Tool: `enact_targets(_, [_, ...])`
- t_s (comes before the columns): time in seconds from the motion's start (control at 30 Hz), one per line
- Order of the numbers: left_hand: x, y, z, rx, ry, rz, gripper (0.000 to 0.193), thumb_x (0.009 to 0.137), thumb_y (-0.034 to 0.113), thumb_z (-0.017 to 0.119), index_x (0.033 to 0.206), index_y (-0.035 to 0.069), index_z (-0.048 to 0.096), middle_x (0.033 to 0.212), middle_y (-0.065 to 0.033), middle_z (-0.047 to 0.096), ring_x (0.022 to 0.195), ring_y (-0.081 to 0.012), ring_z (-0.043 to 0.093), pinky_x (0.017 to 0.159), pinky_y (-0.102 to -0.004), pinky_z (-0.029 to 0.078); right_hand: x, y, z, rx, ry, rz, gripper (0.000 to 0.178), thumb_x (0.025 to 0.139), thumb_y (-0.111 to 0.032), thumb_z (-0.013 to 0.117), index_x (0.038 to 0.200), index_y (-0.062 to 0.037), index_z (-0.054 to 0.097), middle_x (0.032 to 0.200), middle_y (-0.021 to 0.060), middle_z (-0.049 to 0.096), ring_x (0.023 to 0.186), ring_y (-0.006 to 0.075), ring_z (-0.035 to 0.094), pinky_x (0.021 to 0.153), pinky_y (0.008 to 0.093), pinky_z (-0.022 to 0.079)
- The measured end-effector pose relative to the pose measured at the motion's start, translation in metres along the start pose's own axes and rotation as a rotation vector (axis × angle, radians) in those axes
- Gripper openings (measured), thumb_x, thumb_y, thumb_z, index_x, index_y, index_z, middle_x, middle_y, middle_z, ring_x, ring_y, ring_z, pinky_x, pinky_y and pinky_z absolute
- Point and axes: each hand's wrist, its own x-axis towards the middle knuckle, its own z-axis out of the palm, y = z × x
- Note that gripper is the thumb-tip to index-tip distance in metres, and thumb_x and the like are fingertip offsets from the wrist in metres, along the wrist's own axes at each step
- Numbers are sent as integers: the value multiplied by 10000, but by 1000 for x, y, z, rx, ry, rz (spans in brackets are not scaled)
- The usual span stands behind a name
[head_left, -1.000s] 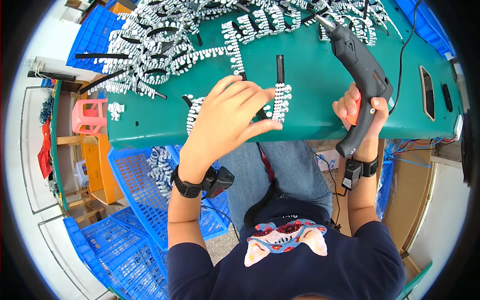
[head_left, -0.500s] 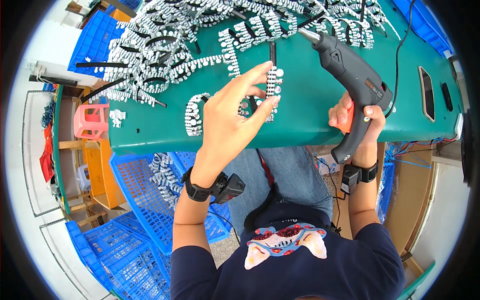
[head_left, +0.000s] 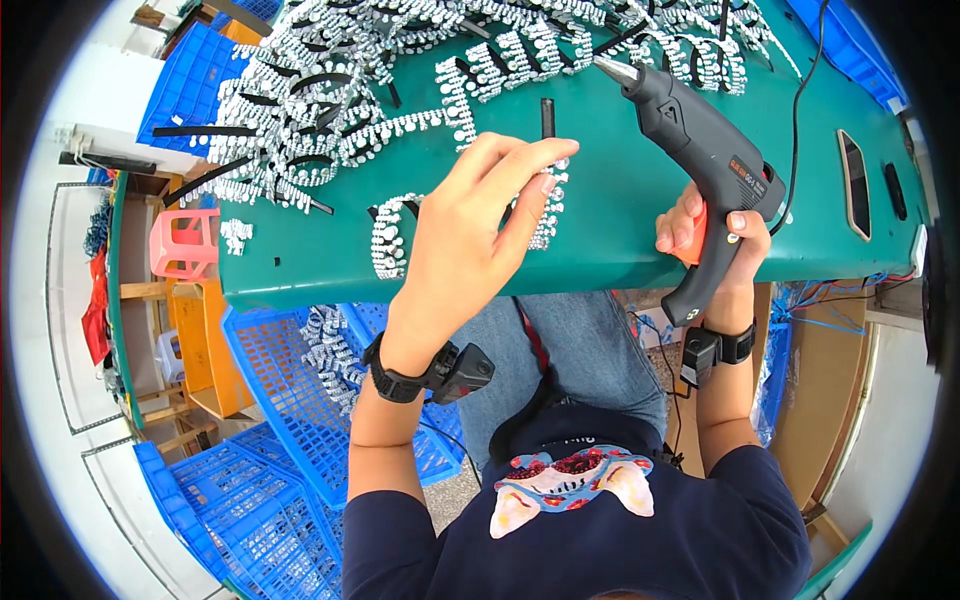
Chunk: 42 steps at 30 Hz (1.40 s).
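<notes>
My left hand (head_left: 470, 225) pinches a strip of white rhinestone trim (head_left: 546, 225) between thumb and fingers near the table's front edge. A black band end (head_left: 547, 118) sticks out beyond the fingertips; part of the strip is hidden behind the fingers. In my right hand (head_left: 735, 245) is a black glue gun (head_left: 715, 150) with an orange trigger, its metal nozzle (head_left: 618, 72) pointing up and left, apart from the strip. Left of my left hand lies a curled piece of the same trim (head_left: 388, 240) on the green table (head_left: 320, 250).
A large heap of rhinestone trim and black bands (head_left: 290, 120) covers the far left and middle of the table. At the right lie a phone (head_left: 854, 185) and a small black object (head_left: 894, 192). The gun's cord (head_left: 797, 110) runs upward. Blue crates (head_left: 290, 400) stand below left, beside a pink stool (head_left: 183, 243).
The fingers of my left hand have closed over the upper part of the strip, covering more of it. The black band end has shifted slightly nearer. My right hand and the glue gun stay nearly still.
</notes>
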Motion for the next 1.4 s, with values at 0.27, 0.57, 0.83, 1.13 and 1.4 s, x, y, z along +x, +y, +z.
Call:
enact_targets(0.27, [-2, 6, 0, 75, -26, 3, 202, 840, 12, 581, 1031, 46, 638, 877, -81, 601, 737, -170, 605, 650, -268, 476, -1, -1, 1, 1, -3, 3, 417, 692, -312, 533, 895, 53, 537, 703, 213, 611, 692, 379, 625, 703, 415, 495])
enact_targets(0.57, [-5, -2, 5, 17, 67, 2, 139, 859, 41, 564, 977, 92, 616, 872, -75, 580, 638, -217, 599, 552, -313, 480, -3, 0, 4, -1, 11, 18, 427, 678, -304, 542, 902, 60, 538, 707, 216, 612, 699, 377, 624, 708, 421, 497])
enact_targets(0.83, [-9, -9, 9, -190, 167, -121, 122, 829, 51, 629, 949, 62, 611, 859, -61, 632, 692, -155, 649, 587, -258, 489, -22, -7, 25, -241, 118, 23, 389, 670, -267, 592, 878, 57, 536, 718, 224, 604, 719, 367, 623, 717, 428, 507])
enact_targets(1.13, [-7, 1, 6, -278, 164, -298, 214, 803, 63, 677, 995, 20, 593, 878, -57, 663, 767, -141, 674, 625, -234, 497, -38, -14, 33, -460, 132, -32, 440, 692, -235, 584, 981, 93, 535, 756, 239, 612, 746, 359, 625, 735, 454, 504])
enact_targets(1.4, [-9, -1, 5, -319, 148, -286, 209, 805, 7, 677, 990, -9, 581, 934, -75, 630, 801, -121, 637, 691, -219, 498, -44, -16, 37, -570, 156, -6, 511, 721, -253, 617, 1082, 96, 520, 779, 214, 626, 764, 337, 627, 743, 454, 504])
